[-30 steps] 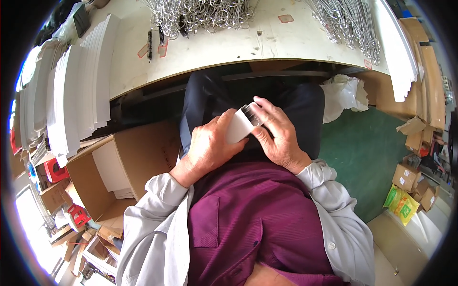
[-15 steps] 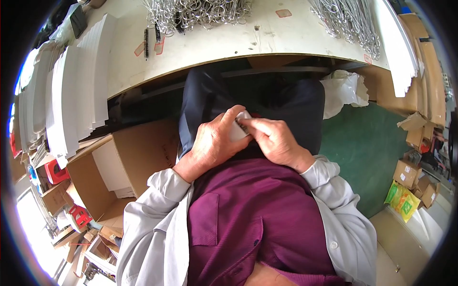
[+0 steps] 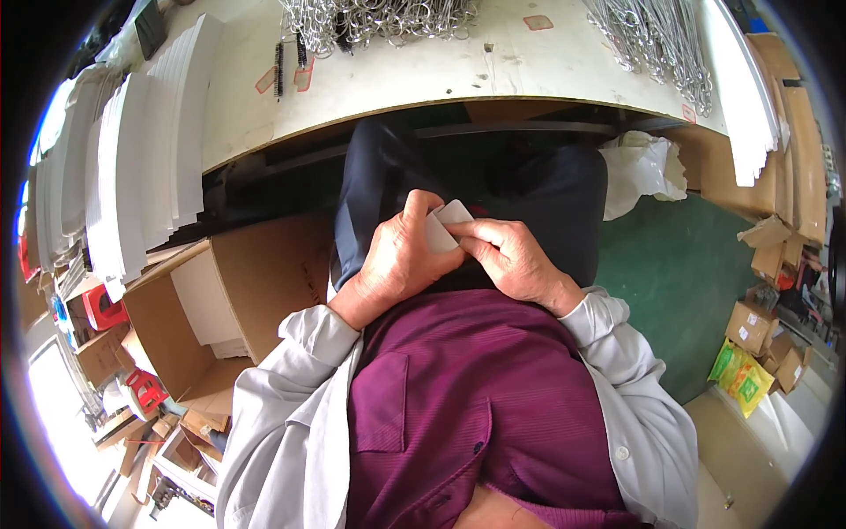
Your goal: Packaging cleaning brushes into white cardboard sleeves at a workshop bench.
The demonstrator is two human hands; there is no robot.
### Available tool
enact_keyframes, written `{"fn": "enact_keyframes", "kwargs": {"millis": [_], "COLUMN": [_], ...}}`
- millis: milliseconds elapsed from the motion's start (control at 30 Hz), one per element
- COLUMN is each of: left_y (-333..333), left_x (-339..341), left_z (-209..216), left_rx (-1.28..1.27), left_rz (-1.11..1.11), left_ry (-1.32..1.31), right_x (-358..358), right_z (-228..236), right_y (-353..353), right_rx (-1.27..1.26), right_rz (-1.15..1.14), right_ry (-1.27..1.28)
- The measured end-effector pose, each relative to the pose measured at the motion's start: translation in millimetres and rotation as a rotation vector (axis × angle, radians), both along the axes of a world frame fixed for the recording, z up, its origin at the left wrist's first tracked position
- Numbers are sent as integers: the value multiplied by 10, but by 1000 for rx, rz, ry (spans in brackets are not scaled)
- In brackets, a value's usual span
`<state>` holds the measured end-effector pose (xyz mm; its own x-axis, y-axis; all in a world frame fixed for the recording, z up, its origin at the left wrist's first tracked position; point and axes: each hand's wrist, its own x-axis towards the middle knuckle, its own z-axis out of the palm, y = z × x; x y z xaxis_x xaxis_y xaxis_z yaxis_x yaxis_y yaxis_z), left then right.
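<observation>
Above my lap, my left hand is wrapped round a small white box-like thing with rounded corners. Two of its pale faces show, and the lower part is covered by my fingers and palm. My right hand meets it from the right, thumb and fingers pinched at its edge. Whether anything small sits between those right fingertips is hidden.
On the white bench ahead lie a heap of looped metal wires, narrow black bristle brushes and a bundle of metal rods. White folded cardboard stands left above an open carton. A crumpled white bag hangs right.
The white box-like thing has turned in my hands, so a plain upper face shows where a dark patch was. My right fingers have drawn back slightly to its edge.
</observation>
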<state>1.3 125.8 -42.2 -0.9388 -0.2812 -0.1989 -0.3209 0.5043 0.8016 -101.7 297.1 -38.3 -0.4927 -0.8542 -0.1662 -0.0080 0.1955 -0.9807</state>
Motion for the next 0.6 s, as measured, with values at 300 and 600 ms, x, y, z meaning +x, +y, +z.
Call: {"fn": "enact_keyframes", "kwargs": {"millis": [300, 600], "left_y": [-10, -15], "left_x": [133, 27], "left_z": [40, 69], "left_rx": [36, 46], "left_rz": [-5, 27], "left_ry": [81, 128], "right_x": [-11, 52], "right_z": [-17, -17], "right_y": [30, -5], "right_rx": [-32, -55], "right_rz": [-36, -201], "right_ry": [-119, -83]}}
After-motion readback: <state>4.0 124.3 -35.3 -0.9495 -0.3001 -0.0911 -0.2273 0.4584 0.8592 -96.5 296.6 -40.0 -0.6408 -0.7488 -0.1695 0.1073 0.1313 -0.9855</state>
